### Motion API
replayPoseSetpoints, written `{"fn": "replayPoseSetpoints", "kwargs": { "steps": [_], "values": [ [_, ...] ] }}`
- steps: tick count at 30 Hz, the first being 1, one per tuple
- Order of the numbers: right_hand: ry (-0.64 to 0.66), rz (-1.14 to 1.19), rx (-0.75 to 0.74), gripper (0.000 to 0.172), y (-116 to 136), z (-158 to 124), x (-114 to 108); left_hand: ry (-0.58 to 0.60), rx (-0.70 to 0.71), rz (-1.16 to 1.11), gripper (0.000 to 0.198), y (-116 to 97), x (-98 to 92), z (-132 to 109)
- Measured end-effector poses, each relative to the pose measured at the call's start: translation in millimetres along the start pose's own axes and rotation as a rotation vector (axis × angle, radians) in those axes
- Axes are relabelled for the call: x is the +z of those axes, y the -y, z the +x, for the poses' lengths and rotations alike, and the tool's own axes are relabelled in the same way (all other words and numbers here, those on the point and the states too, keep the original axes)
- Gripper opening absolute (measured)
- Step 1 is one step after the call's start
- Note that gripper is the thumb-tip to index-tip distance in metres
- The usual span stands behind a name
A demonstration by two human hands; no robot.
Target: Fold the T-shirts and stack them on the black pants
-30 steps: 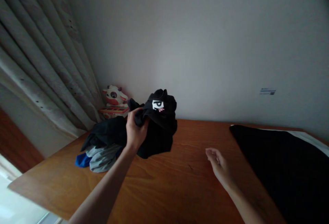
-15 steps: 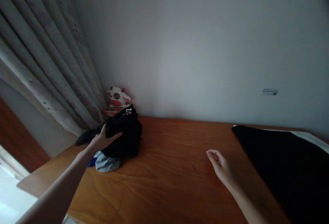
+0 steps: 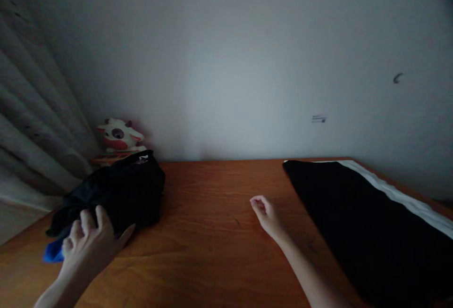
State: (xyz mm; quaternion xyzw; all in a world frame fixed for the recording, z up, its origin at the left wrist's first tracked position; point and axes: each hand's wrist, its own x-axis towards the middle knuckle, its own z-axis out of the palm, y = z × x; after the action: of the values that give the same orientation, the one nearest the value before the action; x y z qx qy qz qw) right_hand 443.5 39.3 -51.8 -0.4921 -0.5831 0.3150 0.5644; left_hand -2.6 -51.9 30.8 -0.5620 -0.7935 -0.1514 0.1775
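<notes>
The left hand (image 3: 90, 244) is held palm down over the left end of the table (image 3: 212, 232), fingers spread. The right hand (image 3: 267, 213) hangs near the table's middle, fingers loosely curled, forearm stretched out straight.

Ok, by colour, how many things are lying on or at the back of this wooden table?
Black: 2, the bunched heap at left and the flat white-striped garment at right.
Blue: 1, the blue cloth peeking from under the heap.
White and red: 1, the cow toy.
Total: 4.
</notes>
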Motion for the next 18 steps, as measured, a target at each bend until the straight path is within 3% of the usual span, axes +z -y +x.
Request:
{"fn": "replayPoseSetpoints", "kwargs": {
  "steps": [2,3,8,12,15,18],
  "values": [
    [-0.075,0.139,0.054,0.044,4,3,1,-0.178,0.077,-0.142,0.087,-27,11.0,-6],
    [-0.122,0.232,0.100,0.045,4,6,0,-0.194,0.167,-0.206,0.083,-45,17.4,-8],
    [-0.437,0.659,0.360,0.038,-3,25,-17,-0.001,0.568,-0.518,0.048,-153,49.4,-18],
    [-0.547,0.778,0.349,0.045,-15,33,-45,0.110,0.737,-0.644,0.029,-232,61.3,-30],
    [-0.563,0.843,0.292,0.062,-25,35,-65,0.105,0.759,-0.759,0.026,-265,66.6,-33],
    [-0.571,0.855,0.228,0.066,-31,38,-81,0.105,0.734,-0.858,0.026,-272,70.9,-32]
  ]
}}
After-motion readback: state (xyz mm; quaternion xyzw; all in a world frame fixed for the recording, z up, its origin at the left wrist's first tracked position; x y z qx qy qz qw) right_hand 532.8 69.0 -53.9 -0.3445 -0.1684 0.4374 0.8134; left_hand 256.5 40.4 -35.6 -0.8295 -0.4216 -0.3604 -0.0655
